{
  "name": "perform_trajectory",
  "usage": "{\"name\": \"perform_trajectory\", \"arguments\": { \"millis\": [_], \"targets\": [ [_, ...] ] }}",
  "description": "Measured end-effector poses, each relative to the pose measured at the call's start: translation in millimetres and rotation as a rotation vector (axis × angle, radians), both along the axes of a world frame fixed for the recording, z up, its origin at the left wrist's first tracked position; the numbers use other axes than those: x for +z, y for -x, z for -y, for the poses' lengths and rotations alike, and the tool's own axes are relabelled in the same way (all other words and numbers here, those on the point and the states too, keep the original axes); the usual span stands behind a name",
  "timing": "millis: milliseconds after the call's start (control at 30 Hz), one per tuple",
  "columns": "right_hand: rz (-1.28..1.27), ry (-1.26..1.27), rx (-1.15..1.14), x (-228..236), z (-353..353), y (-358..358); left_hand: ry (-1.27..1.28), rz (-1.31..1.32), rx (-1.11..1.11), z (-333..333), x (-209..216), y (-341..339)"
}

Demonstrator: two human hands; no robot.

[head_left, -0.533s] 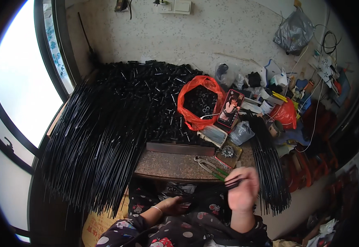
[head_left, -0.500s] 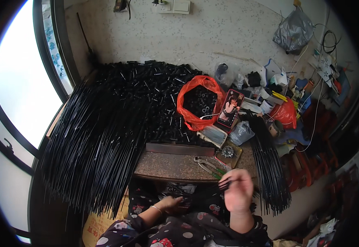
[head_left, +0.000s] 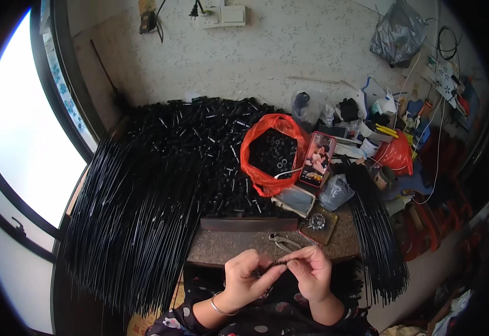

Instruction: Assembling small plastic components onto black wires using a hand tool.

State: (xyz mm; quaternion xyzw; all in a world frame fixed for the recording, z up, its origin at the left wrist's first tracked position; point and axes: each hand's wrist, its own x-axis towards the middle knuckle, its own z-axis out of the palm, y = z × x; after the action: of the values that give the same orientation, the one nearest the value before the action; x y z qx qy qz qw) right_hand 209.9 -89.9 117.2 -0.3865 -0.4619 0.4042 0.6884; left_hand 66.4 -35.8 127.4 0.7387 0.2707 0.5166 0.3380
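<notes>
My left hand (head_left: pixel 247 278), with a bracelet at the wrist, and my right hand (head_left: pixel 313 273) meet above my lap at the table's front edge. Their fingertips pinch a small black piece (head_left: pixel 278 263) between them; its exact kind is too small to make out. Just beyond the hands, pliers (head_left: pixel 282 241) lie on the speckled tabletop (head_left: pixel 227 246), their handles partly covered by my fingers. A shallow tray (head_left: pixel 328 231) with a pile of small silvery metal parts (head_left: pixel 317 222) sits beyond my right hand.
Long thin black rods (head_left: pixel 132 229) overhang the left side; a smaller bundle (head_left: pixel 376 235) hangs right. A heap of short black pieces (head_left: pixel 199 129) fills the back behind a strip (head_left: pixel 248 224). An orange-red bag (head_left: pixel 250 173) of rings stands beside a lit phone (head_left: pixel 318 159).
My right hand has come down and left from its raised place, and my left hand has risen from my lap to meet it. Both now hold the small black piece. The view has shifted slightly.
</notes>
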Motion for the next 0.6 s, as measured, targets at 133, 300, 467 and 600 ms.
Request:
{"name": "perform_trajectory", "arguments": {
  "millis": [133,300,467,600],
  "targets": [
    [-0.147,0.021,0.106,-19,-14,-28,0.370,0.173,-0.289,-18,-13,-25],
    [-0.270,0.024,0.022,-35,-40,-53,0.754,0.217,-0.683,-68,-18,-59],
    [-0.346,0.123,-0.119,-45,-56,-73,-0.289,-0.459,0.331,-237,-67,-89],
    [-0.327,0.145,-0.220,-48,-51,-75,-0.453,-0.997,0.421,-287,-87,-97]
  ]
}}
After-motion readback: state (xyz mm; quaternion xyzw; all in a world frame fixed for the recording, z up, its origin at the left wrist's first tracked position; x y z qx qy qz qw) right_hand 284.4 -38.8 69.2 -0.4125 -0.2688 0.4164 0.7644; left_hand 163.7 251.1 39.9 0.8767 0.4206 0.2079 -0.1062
